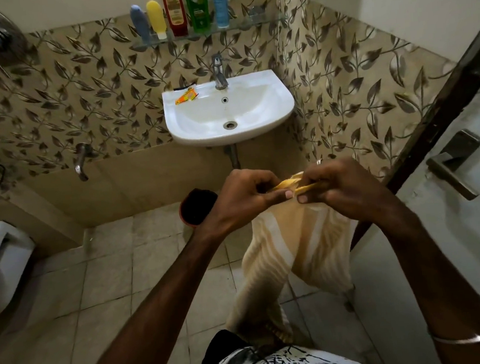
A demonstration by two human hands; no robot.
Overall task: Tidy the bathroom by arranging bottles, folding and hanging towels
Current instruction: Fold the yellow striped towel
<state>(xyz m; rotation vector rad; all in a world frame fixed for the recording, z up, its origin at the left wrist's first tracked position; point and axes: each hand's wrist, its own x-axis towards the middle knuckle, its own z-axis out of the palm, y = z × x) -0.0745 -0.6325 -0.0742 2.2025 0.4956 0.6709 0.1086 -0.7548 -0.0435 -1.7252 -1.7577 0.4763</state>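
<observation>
The towel (293,244) hangs in mid-air in front of the person, below the sink (228,110) and just left of the door (445,222), its top edge bunched between both hands and its length dropping toward the floor (98,296) and the person's shirt. The left hand (240,196) and the right hand (346,187) sit close together, almost touching, each with a narrow pinching grip — thumb and fingers closed on the gathered yellow hem. Held high like this, the cloth can fall straight under its own weight, which looks like the start of finding corners for a fold; the hands so near each other suggest they are sorting out the edge rather than spreading it. The lower end looks twisted into two lobes and lies near the shirt, so it will likely need a shake or a wider spread. Room is tight on the right, where the door edge and its handle (449,169) stand just beside the right forearm; to the left the floor is open as far as the toilet (2,260). A dark bucket (197,206) stands on the floor behind the left hand — something the hanging cloth could brush. On the shelf (208,30) above the tap (219,73) the bottles (180,10) stand upright in a row, and a small orange packet (186,96) lies on the sink rim.
</observation>
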